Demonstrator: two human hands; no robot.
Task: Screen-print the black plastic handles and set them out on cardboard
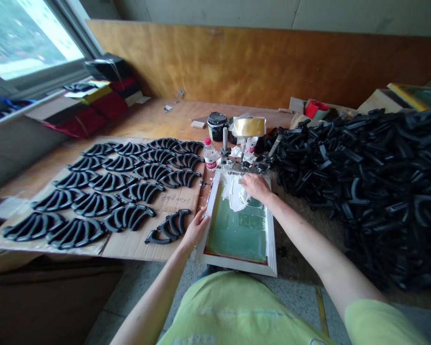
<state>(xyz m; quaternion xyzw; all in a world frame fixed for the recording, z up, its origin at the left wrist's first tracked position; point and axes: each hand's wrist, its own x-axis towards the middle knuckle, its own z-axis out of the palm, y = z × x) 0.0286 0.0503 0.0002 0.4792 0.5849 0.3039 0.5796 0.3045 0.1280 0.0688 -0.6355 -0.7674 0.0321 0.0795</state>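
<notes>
A screen-printing frame point(273, 239) with green mesh lies in front of me, hinged at its far end to a metal clamp point(237, 165). White ink point(237, 194) is smeared over the far part of the mesh. My left hand point(197, 227) grips the frame's left edge, its fingers partly hidden. My right hand point(255, 187) is closed over the far end of the screen, beside the ink. It holds a small squeegee, mostly hidden by the fingers. What lies under the mesh I cannot make out.
Rows of curved black plastic parts point(129, 182) lie on cardboard point(129, 244) at left. A large heap of black parts point(380, 182) fills the right side. Behind the clamp stand a red-capped bottle point(210, 155), a black tub point(217, 127) and a tape-wrapped object point(249, 127).
</notes>
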